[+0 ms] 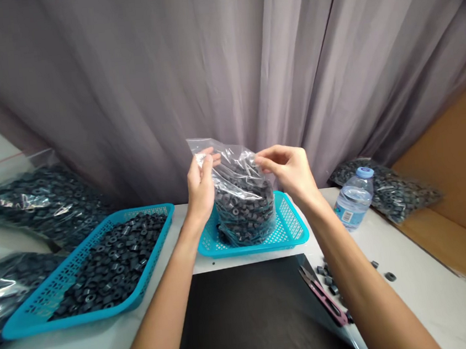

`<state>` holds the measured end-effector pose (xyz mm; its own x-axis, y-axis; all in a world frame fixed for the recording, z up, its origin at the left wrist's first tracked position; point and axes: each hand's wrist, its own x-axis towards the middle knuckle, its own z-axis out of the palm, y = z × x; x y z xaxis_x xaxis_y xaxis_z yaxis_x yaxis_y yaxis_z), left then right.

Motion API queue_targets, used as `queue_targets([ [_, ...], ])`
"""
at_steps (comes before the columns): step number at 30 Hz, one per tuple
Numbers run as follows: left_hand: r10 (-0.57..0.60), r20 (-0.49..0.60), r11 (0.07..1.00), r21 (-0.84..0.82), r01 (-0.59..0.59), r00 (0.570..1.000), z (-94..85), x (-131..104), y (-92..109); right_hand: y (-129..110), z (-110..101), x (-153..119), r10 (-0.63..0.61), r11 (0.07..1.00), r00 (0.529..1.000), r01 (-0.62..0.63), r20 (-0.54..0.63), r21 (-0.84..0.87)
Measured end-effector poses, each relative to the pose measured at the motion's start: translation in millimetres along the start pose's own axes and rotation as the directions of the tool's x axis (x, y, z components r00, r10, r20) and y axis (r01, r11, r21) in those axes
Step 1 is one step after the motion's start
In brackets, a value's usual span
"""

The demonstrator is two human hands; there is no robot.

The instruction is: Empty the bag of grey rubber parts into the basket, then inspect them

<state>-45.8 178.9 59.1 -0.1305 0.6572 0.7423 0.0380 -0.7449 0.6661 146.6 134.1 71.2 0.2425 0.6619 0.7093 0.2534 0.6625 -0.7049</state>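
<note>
A clear plastic bag (244, 195) full of small dark grey ring-shaped pieces stands upright in a blue perforated basket (291, 224). My left hand (203, 186) grips the bag's upper left side, thumb in front and fingertips showing behind or through the film. With thumb and forefinger pinched together, my right hand (288, 168) holds the bag's upper right edge. The top of the bag rises loosely above the pieces, and its lower part rests on the basket floor.
At left, another blue basket (144, 281) holds many grey pieces, beside filled bags (47, 197). A black mat (256, 316) lies in front, with pink thread snips (323, 296) and loose pieces (329, 281). A water bottle (354, 200), another filled bag (401, 187) and a cardboard box (458, 173) stand right.
</note>
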Motion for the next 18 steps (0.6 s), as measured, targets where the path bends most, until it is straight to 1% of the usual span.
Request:
queue_targets([
  [2,0.005,-0.004,1.000,-0.004,-0.005,1.000,-0.9,1,0,2,1,0,0.038,0.998,0.999,-0.037,-0.013,0.056],
  [3,0.008,-0.006,1.000,-0.005,-0.008,1.000,-1.2,1,0,3,1,0,0.043,0.997,0.999,-0.042,-0.006,0.058],
  [5,0.017,-0.006,1.000,-0.010,-0.017,1.000,-1.1,1,0,5,3,-1,0.040,0.999,0.998,-0.040,0.040,0.012],
  [6,0.023,-0.007,1.000,-0.016,-0.023,1.000,-0.9,1,1,6,3,-1,0.038,0.999,0.999,-0.037,0.039,-0.019],
  [8,0.035,-0.012,0.999,-0.026,-0.035,0.999,-0.3,1,2,7,4,-2,0.033,0.998,0.999,-0.034,-0.020,-0.056],
  [9,0.038,-0.016,0.999,-0.031,-0.038,0.999,-0.1,1,3,6,4,-1,0.037,0.998,0.999,-0.038,-0.030,-0.048],
  [11,0.032,-0.031,0.999,-0.041,-0.034,0.999,0.1,1,6,4,4,0,0.027,1.000,1.000,-0.027,-0.004,0.001],
  [15,0.017,-0.055,0.999,-0.040,-0.019,0.998,-0.1,1,9,1,3,1,-0.050,0.995,0.998,0.053,-0.045,0.079],
  [18,0.026,-0.053,0.999,-0.044,-0.028,0.998,0.1,1,10,0,4,1,-0.037,0.994,0.999,0.039,-0.020,0.103],
])
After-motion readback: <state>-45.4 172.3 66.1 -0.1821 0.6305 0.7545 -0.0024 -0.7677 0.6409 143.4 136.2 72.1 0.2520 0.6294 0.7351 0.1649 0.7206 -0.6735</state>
